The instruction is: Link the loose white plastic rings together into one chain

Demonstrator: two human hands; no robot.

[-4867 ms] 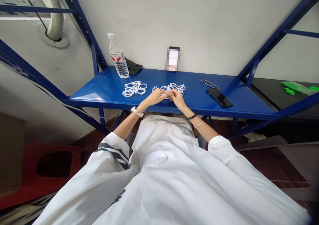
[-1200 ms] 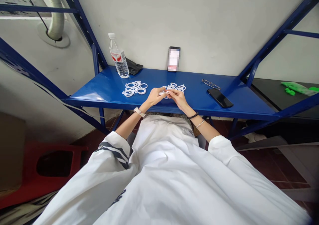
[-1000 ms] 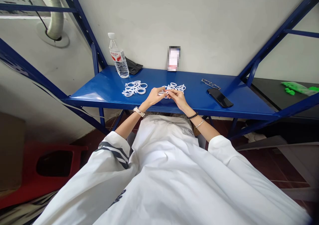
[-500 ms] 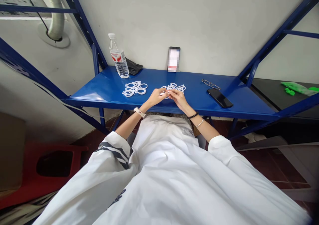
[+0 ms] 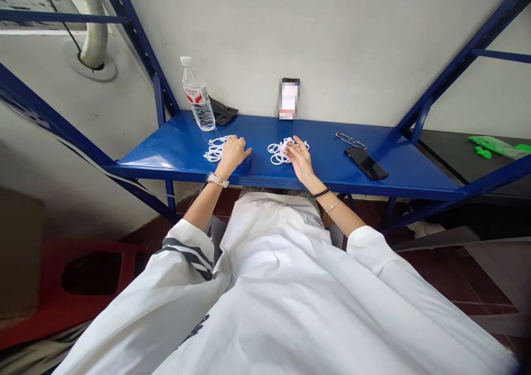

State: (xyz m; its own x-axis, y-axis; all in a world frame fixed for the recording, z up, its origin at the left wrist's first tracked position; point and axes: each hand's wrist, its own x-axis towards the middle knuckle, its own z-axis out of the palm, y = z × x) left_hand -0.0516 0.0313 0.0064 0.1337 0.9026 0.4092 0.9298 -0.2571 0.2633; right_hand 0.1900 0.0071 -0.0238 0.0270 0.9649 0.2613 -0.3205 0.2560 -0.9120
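My left hand (image 5: 233, 152) is over the left pile of white plastic loops (image 5: 214, 151), its back toward me. Its thumb sticks out to the right, apart from the fingers, whose tips are hidden among the loops. At the right pile of white loops (image 5: 279, 152), my right hand (image 5: 300, 158) hovers or rests with its fingers spread and curved. Nothing held shows in it. That hand covers part of the right pile. Both piles lie on the blue table (image 5: 261, 170), with a gap between them.
A water bottle (image 5: 199, 101) and a black pouch (image 5: 224, 112) stand behind the left pile. A phone with a blurred screen (image 5: 289, 99) leans on the wall. Glasses (image 5: 351, 140) and a black phone (image 5: 366, 163) lie to the right. A red stool (image 5: 130, 259) is at lower left.
My hands were together over the right pile, pinching a small white piece. The left hand has moved left to the other pile. My right hand has stayed and its fingers have spread.
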